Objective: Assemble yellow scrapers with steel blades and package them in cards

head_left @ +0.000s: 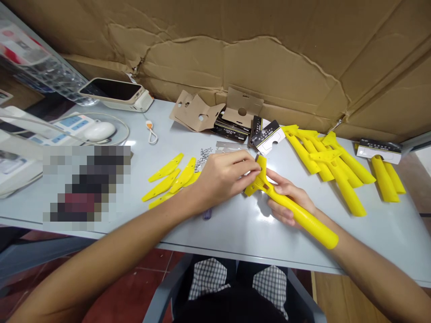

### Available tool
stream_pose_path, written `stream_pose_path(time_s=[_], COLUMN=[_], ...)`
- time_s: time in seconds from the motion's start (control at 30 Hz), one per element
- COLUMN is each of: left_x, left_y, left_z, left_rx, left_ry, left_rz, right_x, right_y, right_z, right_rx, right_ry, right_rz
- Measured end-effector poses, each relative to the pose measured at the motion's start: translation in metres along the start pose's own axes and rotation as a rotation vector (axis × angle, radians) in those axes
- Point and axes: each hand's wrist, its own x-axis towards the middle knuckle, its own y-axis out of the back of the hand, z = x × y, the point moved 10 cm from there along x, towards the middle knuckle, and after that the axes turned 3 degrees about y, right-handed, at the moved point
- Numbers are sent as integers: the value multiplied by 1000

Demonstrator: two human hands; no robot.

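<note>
A yellow scraper (303, 215) with a long round handle and a wide head is held over the table. My right hand (291, 197) supports it from beneath, its fingers around the neck below the head. At the scraper's head, my left hand (232, 175) has its fingertips pinched together; whatever small thing may be between them is hidden. Left of that hand lie several flat yellow head plates (168, 183) and a pile of small screws (204, 156). Thin metal blades (230, 146) rest behind it. A purple object (207, 213) shows partly under my left wrist.
Several yellow scraper handles (350, 190) lie piled at right, near carded ones (385, 179). Opened cardboard packages (198, 112) stand at the back by a cardboard wall (256, 58). To the left are a phone (112, 89), a power strip (67, 128) and a bottle (57, 72).
</note>
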Motion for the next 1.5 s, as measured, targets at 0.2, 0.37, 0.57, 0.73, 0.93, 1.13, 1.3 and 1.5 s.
stream_pose_path(time_s=[0.2, 0.37, 0.57, 0.73, 0.93, 1.13, 1.3, 1.5], left_x=[-1, 0, 4, 3, 1, 0, -2, 4], left_y=[-1, -1, 1, 1, 0, 0, -1, 6], left_z=[-2, 2, -14, -25, -2, 7, 6, -10], left_rx=[8, 16, -224, -232, 4, 109, 91, -161], left_ry=[5, -45, 160, 259, 34, -25, -54, 95], left_rz=[-20, -39, 10, 15, 8, 5, -8, 31], right_x=[-1, -1, -1, -2, -2, -1, -1, -4], right_y=[-1, -3, -4, -4, -1, 0, -2, -4], right_z=[-2, -3, -4, -6, -6, -5, -4, -6], right_rx=[6, -13, -23, -28, -17, -18, -2, -1], right_ry=[14, 22, 34, 44, 45, 41, 23, 20], right_rz=[-12, -23, -26, -25, 6, 1, -2, 1])
